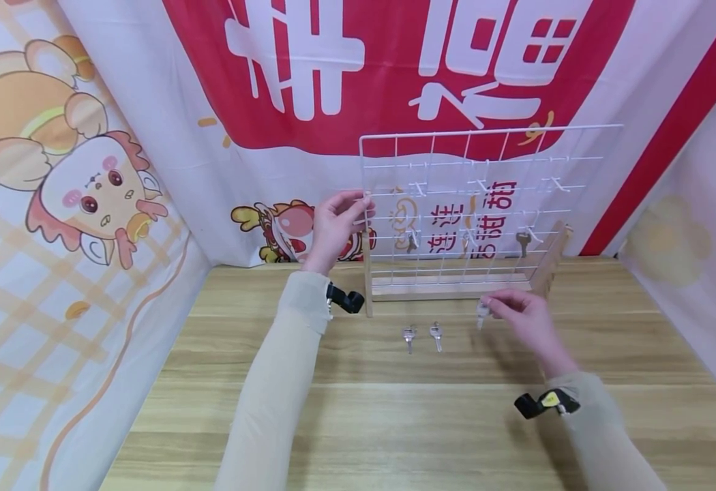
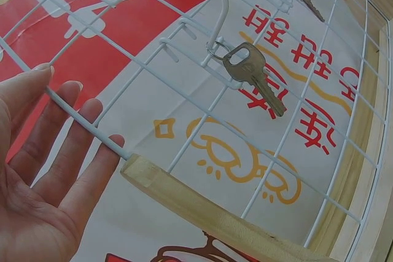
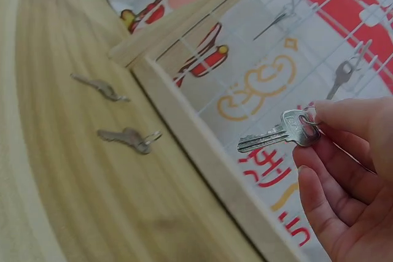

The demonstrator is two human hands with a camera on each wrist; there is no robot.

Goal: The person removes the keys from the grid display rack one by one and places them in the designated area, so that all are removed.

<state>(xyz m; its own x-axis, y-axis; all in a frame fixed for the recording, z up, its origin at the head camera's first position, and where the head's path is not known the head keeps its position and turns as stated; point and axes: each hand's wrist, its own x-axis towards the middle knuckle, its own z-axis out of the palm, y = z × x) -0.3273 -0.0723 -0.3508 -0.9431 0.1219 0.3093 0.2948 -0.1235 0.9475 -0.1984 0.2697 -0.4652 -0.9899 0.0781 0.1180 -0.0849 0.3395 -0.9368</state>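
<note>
My right hand pinches a silver key by its small ring, with the blade pointing away from the fingers. This key is above the tabletop, in front of a white wire grid rack on a wooden base. My left hand holds the rack's left edge wire, thumb on one side and fingers on the other. On the rack's lower hooks hang keys, among them one near the left hand and one at the right. Two more keys, a left one and a right one, lie on the table.
The wood-grain table runs under both arms. Upper white hooks jut from the grid. Behind the rack hangs a red and white printed cloth; a printed curtain stands at the left.
</note>
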